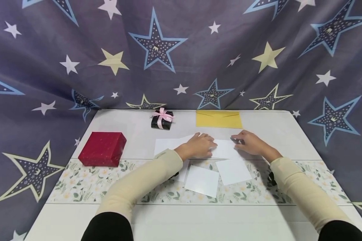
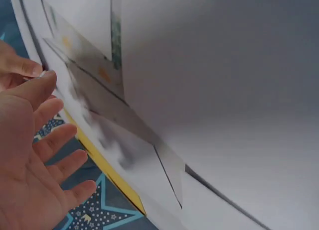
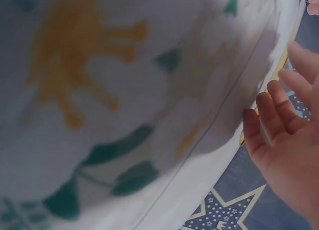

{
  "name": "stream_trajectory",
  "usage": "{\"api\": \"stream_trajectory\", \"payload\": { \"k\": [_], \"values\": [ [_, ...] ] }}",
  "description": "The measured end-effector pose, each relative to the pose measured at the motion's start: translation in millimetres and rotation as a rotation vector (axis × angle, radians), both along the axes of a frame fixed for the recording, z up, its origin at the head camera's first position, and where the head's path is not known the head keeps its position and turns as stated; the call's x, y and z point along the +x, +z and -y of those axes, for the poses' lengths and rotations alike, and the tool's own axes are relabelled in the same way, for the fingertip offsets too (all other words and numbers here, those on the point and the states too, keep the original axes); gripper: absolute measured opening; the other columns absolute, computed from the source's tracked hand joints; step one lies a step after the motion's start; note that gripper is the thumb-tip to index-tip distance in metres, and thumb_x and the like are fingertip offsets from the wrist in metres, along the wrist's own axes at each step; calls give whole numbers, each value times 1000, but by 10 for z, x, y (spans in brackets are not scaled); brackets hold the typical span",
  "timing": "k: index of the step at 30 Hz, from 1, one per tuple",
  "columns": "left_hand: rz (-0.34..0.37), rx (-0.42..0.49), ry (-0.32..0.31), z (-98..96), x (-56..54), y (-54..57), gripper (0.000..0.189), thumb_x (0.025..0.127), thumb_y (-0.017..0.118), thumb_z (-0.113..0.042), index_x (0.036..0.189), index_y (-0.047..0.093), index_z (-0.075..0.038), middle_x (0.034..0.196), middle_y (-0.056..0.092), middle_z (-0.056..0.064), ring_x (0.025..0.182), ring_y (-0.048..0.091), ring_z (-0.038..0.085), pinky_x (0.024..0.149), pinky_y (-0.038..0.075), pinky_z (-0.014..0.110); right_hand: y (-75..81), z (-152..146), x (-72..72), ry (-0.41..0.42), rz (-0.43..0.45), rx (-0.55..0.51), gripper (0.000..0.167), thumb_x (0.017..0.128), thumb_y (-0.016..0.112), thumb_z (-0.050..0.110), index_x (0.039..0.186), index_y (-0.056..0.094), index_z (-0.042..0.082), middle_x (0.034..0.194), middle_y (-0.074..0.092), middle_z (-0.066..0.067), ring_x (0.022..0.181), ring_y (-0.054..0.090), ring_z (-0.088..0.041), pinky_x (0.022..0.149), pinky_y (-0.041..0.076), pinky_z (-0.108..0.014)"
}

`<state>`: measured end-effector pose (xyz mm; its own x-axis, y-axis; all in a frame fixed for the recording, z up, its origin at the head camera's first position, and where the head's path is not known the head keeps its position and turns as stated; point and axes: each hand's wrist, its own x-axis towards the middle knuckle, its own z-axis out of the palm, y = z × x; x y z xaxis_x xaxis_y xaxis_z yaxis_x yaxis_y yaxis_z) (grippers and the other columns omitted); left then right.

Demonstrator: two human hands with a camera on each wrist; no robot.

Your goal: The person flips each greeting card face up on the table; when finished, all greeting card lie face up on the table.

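Note:
Several white paper pieces lie together on the table. My left hand (image 1: pixel 199 145) is over a long white sheet (image 1: pixel 166 146), its fingers spread apart in the left wrist view. At the right end of the white paper is my right hand (image 1: pixel 249 142), with thumb and forefinger apart. The right wrist view shows this hand's fingers (image 3: pixel 271 120) loosely bent, with nothing seen between them. Nearer to me lie a square white card (image 1: pixel 202 180), another white card (image 1: pixel 234 171) on its right, and a partly covered white piece (image 1: pixel 182 171) below my left forearm.
A yellow envelope (image 1: pixel 219 119) lies at the table's back edge. Left of it sits a small black gift box (image 1: pixel 161 124) with a pink ribbon bow. A red wrapped box (image 1: pixel 102 149) stands at the left. A star-patterned cloth (image 1: pixel 175 67) hangs behind the table.

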<state>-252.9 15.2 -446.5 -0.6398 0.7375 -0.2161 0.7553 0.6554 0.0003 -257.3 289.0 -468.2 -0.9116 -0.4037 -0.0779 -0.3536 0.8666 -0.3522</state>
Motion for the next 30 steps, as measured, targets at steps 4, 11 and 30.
{"api": "stream_trajectory", "payload": {
  "k": [4,11,30],
  "values": [
    [-7,-22,-21,-63,3,-56,46,104,54,-43,148,51,-34,158,46,-2,152,35,25,124,25,56,-37,-29,-16,-19,20,4,50,92,75,25,137,64,6,105,62,-12,86,54,-18,81,48,-42],
    [-45,-62,-8,-163,17,-84,46,104,53,-46,148,52,-36,152,50,-1,145,43,26,122,29,53,-53,-22,-26,-21,-3,12,46,91,75,24,135,67,9,109,61,-13,88,54,-19,81,47,-41],
    [-41,-55,13,-168,43,-90,48,102,54,-47,150,50,-38,151,51,-1,142,46,24,120,34,47,-109,12,-46,-141,41,-77,31,91,75,21,121,75,12,116,67,-11,107,62,-27,99,50,-50]
  ]
}}
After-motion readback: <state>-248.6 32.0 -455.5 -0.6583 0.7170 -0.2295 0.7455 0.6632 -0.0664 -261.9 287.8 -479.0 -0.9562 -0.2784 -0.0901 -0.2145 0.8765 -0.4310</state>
